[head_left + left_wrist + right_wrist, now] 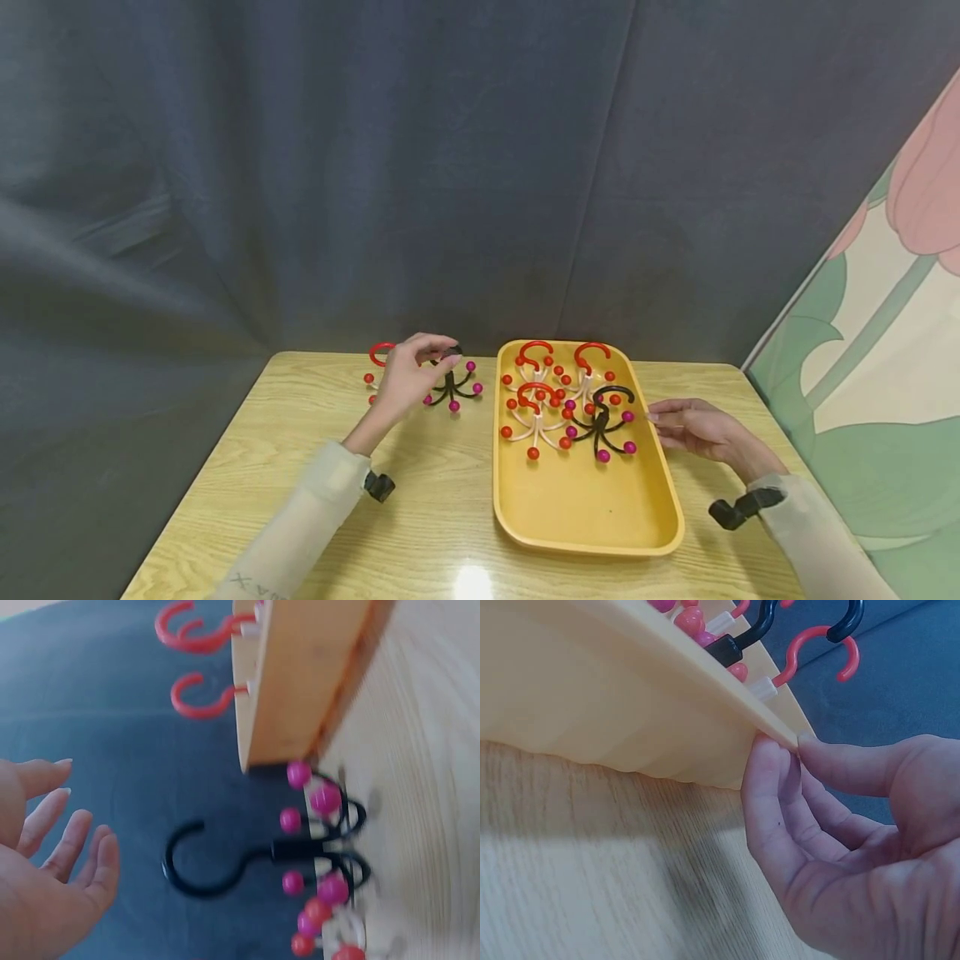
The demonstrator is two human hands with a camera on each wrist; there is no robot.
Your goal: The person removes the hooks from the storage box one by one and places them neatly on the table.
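My left hand (408,377) is over a black multi-hook hanger (450,390) with magenta ball tips, standing on the table left of the tray. In the left wrist view, the loosely bent fingers (71,844) are apart from the hanger's curved black hook (202,889) and hold nothing. Partly hidden behind that hand is a white hanger with a red hook (377,357). My right hand (701,429) pinches the rim of the yellow tray (585,512) at its right side, with the thumb (847,765) on top and fingers beneath.
Inside the tray's far half stand several white hangers with red hooks (537,421) and a black hanger (602,423) with magenta tips. The wooden table (420,508) ends at a dark curtain (450,192). A floral wall panel (885,392) borders the right side.
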